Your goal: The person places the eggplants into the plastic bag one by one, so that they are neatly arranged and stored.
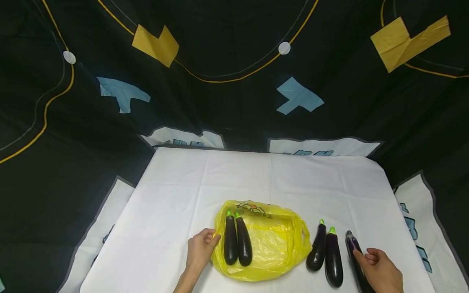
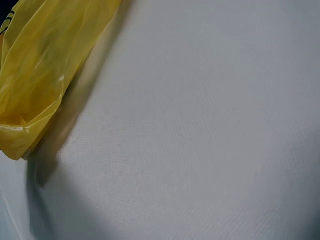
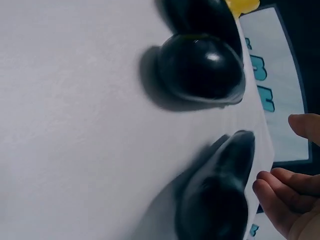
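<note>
A yellow plastic bag point(image 1: 275, 240) lies spread on the white table, with two dark eggplants point(image 1: 230, 238) with bright green stems resting side by side at its left. My left hand point(image 1: 199, 248) pinches the bag's left edge between thumb and fingers; the hand itself is out of the left wrist view, where part of the bag shows. Right of the bag lie two more green-stemmed eggplants point(image 1: 334, 258). Farthest right is an eggplant point(image 1: 353, 246) with a dark top. My right hand point(image 1: 382, 268) hovers close over it, thumb and fingers parted, in the right wrist view apart from its skin.
The white tablecloth point(image 1: 176, 203) covers the table under everything. Behind it hangs a dark cloth point(image 1: 227, 106) with yellow lines and blue and gold shapes. White lettered panels point(image 1: 415, 228) border the table's sides and back.
</note>
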Demonstrator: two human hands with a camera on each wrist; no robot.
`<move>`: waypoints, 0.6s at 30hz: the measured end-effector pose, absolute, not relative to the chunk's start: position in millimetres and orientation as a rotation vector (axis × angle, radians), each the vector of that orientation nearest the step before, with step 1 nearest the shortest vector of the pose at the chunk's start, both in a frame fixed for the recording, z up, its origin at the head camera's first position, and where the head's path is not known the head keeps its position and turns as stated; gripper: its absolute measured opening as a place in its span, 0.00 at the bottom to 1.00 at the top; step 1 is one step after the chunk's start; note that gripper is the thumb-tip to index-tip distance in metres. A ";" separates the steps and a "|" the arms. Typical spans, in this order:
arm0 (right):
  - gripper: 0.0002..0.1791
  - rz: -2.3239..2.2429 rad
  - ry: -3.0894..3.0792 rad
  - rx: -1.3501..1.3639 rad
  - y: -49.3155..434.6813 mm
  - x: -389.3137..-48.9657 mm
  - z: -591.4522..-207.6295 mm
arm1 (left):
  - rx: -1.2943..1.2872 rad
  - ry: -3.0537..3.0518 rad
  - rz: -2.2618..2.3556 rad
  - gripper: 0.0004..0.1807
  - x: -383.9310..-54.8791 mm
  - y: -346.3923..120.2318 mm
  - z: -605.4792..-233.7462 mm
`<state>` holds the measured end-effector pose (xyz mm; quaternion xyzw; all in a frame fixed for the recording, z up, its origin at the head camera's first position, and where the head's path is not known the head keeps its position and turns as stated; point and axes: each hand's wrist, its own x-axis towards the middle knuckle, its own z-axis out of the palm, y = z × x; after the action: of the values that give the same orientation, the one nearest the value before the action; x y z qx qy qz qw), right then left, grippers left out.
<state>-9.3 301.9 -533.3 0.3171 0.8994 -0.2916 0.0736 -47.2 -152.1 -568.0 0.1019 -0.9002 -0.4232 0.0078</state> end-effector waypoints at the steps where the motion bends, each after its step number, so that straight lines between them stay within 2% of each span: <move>1: 0.38 -0.867 2.699 0.961 304.1 -8.0 -534.9 | 0.317 -2.814 -1.326 0.10 -47.1 -152.2 -568.1; 10: 0.40 -0.804 2.684 1.028 321.3 4.4 -552.7 | 0.285 -2.803 -1.319 0.09 -46.4 -153.2 -568.7; 15: 0.44 -0.838 2.666 1.017 319.5 8.6 -560.9 | 0.296 -2.812 -1.321 0.10 -45.9 -153.4 -568.3; 18: 0.43 -0.832 2.662 1.003 316.2 9.0 -562.9 | 0.299 -2.810 -1.302 0.10 -45.7 -153.1 -568.3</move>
<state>9.0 316.2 -562.9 0.3372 0.8946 -0.2796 0.0887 -45.7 -153.1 -568.3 0.0960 -0.9030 -0.4186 0.0151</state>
